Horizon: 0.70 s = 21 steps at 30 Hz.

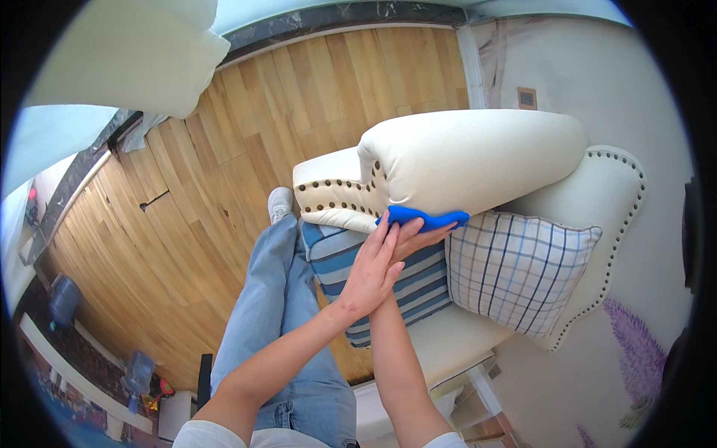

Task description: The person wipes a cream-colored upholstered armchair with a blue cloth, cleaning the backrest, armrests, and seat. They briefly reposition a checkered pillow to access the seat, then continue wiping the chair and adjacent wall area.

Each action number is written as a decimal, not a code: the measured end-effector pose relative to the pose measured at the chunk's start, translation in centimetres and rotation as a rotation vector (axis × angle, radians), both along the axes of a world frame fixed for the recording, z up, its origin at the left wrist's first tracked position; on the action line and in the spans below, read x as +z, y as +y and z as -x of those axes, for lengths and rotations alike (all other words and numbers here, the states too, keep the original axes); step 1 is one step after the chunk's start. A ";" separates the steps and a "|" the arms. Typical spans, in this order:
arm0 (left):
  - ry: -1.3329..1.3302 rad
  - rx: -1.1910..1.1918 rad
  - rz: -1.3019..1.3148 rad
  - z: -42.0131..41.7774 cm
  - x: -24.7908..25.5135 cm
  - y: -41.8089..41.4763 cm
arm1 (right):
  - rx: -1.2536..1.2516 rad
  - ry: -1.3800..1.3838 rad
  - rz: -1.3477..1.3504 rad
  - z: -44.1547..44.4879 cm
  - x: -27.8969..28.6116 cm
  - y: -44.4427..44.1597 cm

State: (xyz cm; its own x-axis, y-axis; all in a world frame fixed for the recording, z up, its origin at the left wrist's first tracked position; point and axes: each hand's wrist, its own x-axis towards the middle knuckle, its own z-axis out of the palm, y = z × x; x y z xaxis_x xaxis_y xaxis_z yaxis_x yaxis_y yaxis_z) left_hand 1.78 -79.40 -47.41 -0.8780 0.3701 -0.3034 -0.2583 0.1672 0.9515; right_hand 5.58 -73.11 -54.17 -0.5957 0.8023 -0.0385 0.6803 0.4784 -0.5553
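Observation:
A blue cloth lies pressed against the inner side of the cream sofa's padded armrest. My right hand is on the cloth, its fingers reaching along the cloth's lower edge; whether they grip it is hard to tell. Across the back of my right hand rests my left hand, fingertips near the cloth's left end. Below both hands is the blue-striped seat cushion. A checked pillow leans against the sofa's backrest, just right of the cloth. Dark round studs trim the armrest front and the backrest edge.
Wooden flooring spreads left of the sofa. Behind the sofa is a pale wall with a socket and purple flower decoration. A pale curtain hangs at upper left. Large plastic water bottles stand at lower left.

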 end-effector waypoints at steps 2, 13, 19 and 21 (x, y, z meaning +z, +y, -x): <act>0.013 0.003 0.009 -0.6 -0.9 0.1 | -0.009 0.000 0.042 -1.7 -0.6 -0.2; -0.020 0.021 0.017 -3.2 -4.7 0.1 | -0.029 -0.005 0.175 -4.9 -2.3 -0.5; -0.019 0.030 0.038 -3.7 -6.8 0.1 | -0.026 0.000 0.228 -4.6 -2.9 0.1; -0.031 0.063 0.033 -3.7 -7.1 0.5 | -0.023 -0.001 0.252 -4.5 -3.3 0.2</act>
